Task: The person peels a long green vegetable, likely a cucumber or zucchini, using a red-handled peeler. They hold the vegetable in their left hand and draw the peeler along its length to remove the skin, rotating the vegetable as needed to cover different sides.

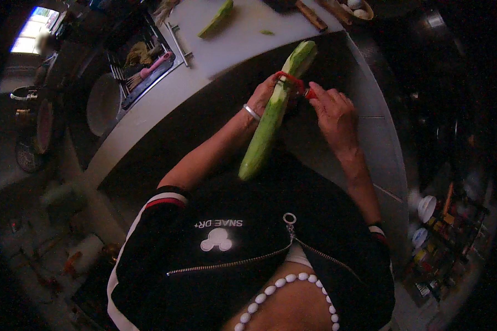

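Observation:
A long green gourd (264,134), perhaps a luffa, slants in front of my body, its lower end towards my chest. Paler stripes show on its upper part, where skin is off. My left hand (264,96) grips it from behind around the middle; the gourd hides most of those fingers. In my right hand (337,116) is the handle of a red peeler (294,79). The peeler's head lies across the gourd's upper half, just above the left hand. Whether the blade is cutting cannot be told.
Beyond the gourd is a pale countertop (240,45) with a green vegetable piece (216,18), a peel scrap (267,32) and a wooden handle (311,15). A sink at left holds a pink-handled brush (155,64). A bowl (368,12) with egg-like objects stands far right.

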Motion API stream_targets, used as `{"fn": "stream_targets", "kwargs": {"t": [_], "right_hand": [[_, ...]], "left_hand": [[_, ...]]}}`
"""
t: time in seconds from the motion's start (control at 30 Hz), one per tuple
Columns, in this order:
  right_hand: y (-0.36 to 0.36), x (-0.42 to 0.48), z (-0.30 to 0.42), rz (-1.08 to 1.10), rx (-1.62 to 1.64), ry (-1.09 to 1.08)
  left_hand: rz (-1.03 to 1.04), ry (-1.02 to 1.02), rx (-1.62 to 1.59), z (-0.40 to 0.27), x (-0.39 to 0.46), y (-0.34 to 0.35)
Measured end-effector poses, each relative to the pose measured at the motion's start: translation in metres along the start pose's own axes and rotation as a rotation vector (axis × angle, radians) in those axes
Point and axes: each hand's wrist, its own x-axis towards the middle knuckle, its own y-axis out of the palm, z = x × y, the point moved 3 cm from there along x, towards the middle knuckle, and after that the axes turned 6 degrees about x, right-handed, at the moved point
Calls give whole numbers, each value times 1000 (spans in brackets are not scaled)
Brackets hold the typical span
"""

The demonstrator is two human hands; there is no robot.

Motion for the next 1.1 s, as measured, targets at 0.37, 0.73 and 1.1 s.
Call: {"fn": "stream_targets", "kwargs": {"t": [0.37,0.73,1.1], "right_hand": [[16,23,-50,-161,-160,39],[46,37,-91,-210,-97,169],[63,42,-118,-17,-118,368]], "left_hand": [[-345,-17,187,0,0,21],[-358,32,280,-12,-8,15],[-493,-31,333,-15,-18,10]]}}
